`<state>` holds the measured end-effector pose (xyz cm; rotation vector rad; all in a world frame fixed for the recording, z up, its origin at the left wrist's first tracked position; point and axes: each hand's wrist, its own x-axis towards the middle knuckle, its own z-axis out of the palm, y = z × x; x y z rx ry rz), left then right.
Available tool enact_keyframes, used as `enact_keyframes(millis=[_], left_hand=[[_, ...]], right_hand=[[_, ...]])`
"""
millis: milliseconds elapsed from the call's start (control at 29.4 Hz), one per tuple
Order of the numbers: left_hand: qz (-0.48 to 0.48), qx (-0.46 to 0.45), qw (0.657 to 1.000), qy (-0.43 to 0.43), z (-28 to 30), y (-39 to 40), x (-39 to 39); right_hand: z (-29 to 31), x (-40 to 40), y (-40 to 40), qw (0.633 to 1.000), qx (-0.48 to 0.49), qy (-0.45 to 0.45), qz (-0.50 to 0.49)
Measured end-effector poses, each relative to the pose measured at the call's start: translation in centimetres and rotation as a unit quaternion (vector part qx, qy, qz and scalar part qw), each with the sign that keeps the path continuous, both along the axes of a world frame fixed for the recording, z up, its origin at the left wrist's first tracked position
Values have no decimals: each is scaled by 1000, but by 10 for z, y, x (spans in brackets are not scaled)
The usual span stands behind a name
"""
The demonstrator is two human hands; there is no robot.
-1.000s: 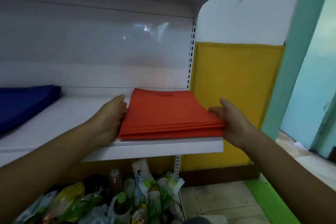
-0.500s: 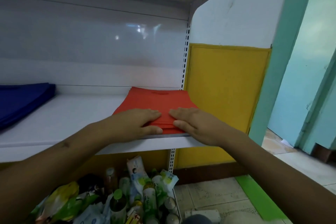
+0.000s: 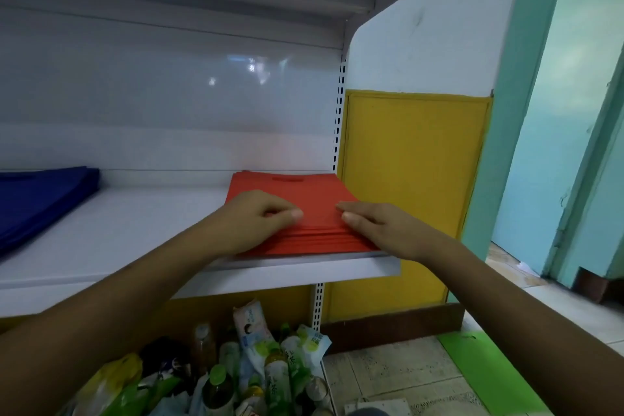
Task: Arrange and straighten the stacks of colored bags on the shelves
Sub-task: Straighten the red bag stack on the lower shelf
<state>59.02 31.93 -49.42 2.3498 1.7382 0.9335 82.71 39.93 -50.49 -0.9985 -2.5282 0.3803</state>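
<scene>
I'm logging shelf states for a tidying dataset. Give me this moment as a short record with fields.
shelf: white shelf, one level in view
right stack: red bags at the shelf's right end, front edges slightly fanned
left stack: blue bags, untouched
left hand: on the red stack, fingers curled
right hand: resting flat on the red stack
below: bottles and packets

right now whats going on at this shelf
A person is tidying a stack of red bags at the right end of a white shelf. Both hands lie on top of the stack near its front edge: the left hand with fingers curled onto the top bag, the right hand flatter, fingers pressing down. A blue stack lies at the shelf's left end, untouched. Bottles and packets are piled below the shelf.
</scene>
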Motion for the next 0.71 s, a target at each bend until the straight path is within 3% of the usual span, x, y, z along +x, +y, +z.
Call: enact_keyframes(millis=[68, 102, 136, 204, 238, 272, 374, 477, 545, 613, 715], left_hand=[[59, 32, 974, -219, 3, 4, -16], [102, 36, 934, -341, 4, 6, -27], [127, 16, 881, -456, 5, 9, -36], [121, -63, 776, -616, 6, 16, -42], [99, -109, 757, -637, 6, 16, -37], [87, -150, 759, -627, 1, 16, -29], [72, -188, 794, -574, -3, 10, -20], [114, -120, 757, -632, 7, 22, -63], [112, -109, 743, -651, 13, 26, -71], [70, -167, 770, -612, 4, 29, -58], [71, -201, 816, -538, 2, 23, -24]], right_hand=[[-3, 13, 7, 988, -67, 135, -42], [-5, 19, 14, 970, -103, 205, -86], [-6, 23, 23, 935, -171, 285, -126], [-6, 21, 38, 831, -344, 413, -140], [-3, 16, 39, 791, -408, 438, -129], [-3, 12, 40, 776, -440, 437, -118], [3, 8, 37, 796, -433, 412, -95], [5, 23, 47, 797, -429, 419, -75], [2, 26, 59, 815, -391, 413, -113], [-3, 17, 67, 821, -398, 388, -135], [-10, 6, 80, 863, -377, 300, -151]])
